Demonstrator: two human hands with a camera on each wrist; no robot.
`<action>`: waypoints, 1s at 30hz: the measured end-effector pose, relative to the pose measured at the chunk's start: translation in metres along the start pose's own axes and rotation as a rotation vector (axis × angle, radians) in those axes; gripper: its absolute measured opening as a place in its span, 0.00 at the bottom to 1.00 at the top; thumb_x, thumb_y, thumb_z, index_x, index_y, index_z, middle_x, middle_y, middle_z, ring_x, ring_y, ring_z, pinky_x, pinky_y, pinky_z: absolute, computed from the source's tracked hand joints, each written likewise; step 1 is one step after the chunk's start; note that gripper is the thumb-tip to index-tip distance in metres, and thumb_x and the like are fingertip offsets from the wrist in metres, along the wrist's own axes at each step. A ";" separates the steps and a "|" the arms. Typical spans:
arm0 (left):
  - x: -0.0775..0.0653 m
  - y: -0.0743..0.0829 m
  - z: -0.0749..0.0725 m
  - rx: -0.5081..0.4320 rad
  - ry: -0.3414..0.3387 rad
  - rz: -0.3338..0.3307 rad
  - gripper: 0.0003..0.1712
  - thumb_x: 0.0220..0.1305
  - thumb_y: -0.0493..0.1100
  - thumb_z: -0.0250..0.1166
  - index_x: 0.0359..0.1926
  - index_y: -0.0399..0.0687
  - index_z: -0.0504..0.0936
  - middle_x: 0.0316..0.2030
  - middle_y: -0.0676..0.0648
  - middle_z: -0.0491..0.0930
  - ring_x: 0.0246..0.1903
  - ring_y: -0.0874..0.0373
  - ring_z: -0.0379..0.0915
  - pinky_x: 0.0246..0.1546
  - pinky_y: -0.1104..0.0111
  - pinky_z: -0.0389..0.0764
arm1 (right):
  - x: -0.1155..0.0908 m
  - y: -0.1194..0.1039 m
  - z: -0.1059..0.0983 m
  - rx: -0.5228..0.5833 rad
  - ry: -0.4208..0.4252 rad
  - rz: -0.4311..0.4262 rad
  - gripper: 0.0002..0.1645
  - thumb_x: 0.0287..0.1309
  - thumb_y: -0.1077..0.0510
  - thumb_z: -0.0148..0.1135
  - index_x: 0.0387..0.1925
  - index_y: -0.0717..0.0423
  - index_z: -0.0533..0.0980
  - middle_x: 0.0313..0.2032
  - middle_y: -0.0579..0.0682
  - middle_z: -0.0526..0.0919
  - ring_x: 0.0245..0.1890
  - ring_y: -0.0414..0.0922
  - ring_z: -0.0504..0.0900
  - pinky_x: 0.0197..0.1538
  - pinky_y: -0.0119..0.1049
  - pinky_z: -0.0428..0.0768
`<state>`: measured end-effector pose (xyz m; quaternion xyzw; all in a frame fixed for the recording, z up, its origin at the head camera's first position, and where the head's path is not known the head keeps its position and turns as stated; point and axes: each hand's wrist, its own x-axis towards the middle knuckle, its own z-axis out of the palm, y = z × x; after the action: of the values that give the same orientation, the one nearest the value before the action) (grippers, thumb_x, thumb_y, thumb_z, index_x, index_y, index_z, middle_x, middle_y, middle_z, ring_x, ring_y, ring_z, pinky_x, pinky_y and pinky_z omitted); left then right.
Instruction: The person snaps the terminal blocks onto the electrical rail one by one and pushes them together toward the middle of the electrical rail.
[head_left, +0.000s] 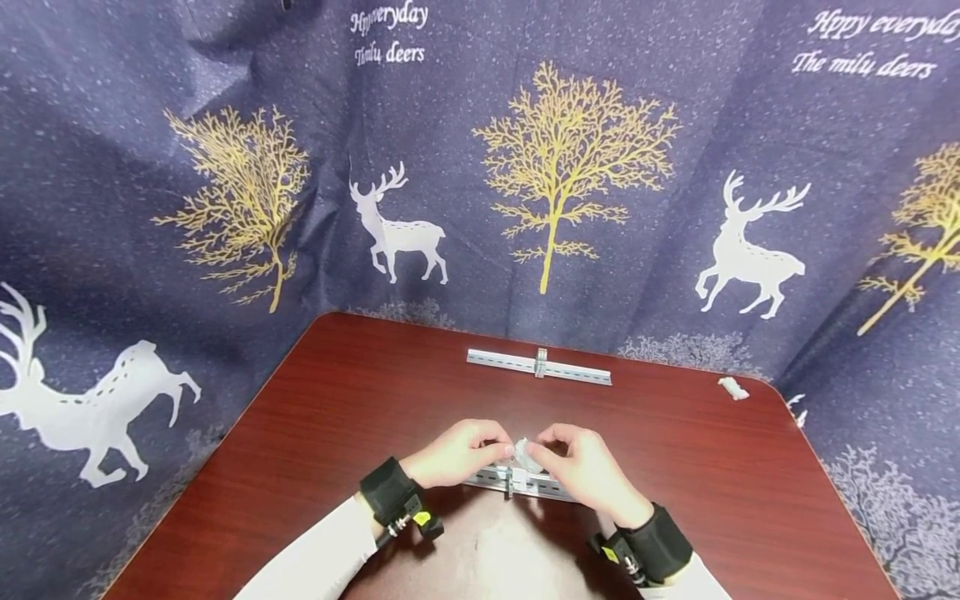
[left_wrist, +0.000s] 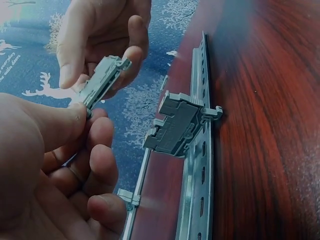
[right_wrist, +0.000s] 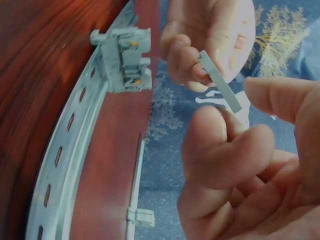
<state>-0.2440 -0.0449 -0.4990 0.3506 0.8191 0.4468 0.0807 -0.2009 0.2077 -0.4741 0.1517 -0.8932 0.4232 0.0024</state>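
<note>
Above the near metal rail point(head_left: 551, 488), my left hand point(head_left: 459, 454) pinches a thin grey terminal block point(left_wrist: 104, 80) between thumb and fingers. Facing it is my right hand point(head_left: 588, 468), its thumb held apart from its loosely bent fingers around the block's free end. In the right wrist view the held terminal block point(right_wrist: 221, 82) appears as a slim tilted strip, with the right fingertips close to its lower end. Another grey terminal block point(left_wrist: 175, 125) stands clipped on the near rail, below both hands; its side toward the right wrist camera shows small orange parts.
Farther back on the reddish-brown table point(head_left: 360, 375) lies a second slotted rail point(head_left: 498, 360), with a grey piece point(head_left: 541, 362) mounted at its middle. A small whitish piece point(head_left: 733, 388) lies near the back right corner. A dark patterned curtain point(head_left: 465, 150) hangs behind the table.
</note>
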 end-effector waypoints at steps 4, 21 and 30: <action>0.000 -0.001 0.001 -0.017 -0.009 0.014 0.10 0.82 0.45 0.66 0.44 0.48 0.90 0.32 0.55 0.83 0.36 0.68 0.74 0.42 0.68 0.77 | 0.000 0.002 -0.003 0.065 -0.094 0.020 0.13 0.75 0.44 0.72 0.33 0.43 0.86 0.18 0.39 0.79 0.19 0.36 0.76 0.26 0.30 0.71; -0.001 0.000 0.001 -0.036 -0.047 0.020 0.10 0.83 0.47 0.65 0.48 0.50 0.90 0.38 0.61 0.84 0.39 0.69 0.76 0.45 0.70 0.79 | -0.003 0.001 -0.004 0.096 -0.265 -0.025 0.20 0.78 0.53 0.67 0.25 0.47 0.75 0.16 0.36 0.70 0.16 0.33 0.70 0.23 0.28 0.67; -0.004 0.000 -0.005 0.067 -0.020 -0.038 0.16 0.84 0.50 0.64 0.59 0.48 0.89 0.49 0.57 0.86 0.49 0.64 0.79 0.56 0.64 0.82 | 0.000 0.005 -0.005 0.068 -0.172 0.044 0.19 0.71 0.57 0.67 0.23 0.51 0.74 0.16 0.38 0.73 0.17 0.37 0.75 0.25 0.31 0.72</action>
<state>-0.2436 -0.0511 -0.4969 0.3421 0.8392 0.4140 0.0858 -0.2030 0.2147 -0.4749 0.1678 -0.8784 0.4386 -0.0890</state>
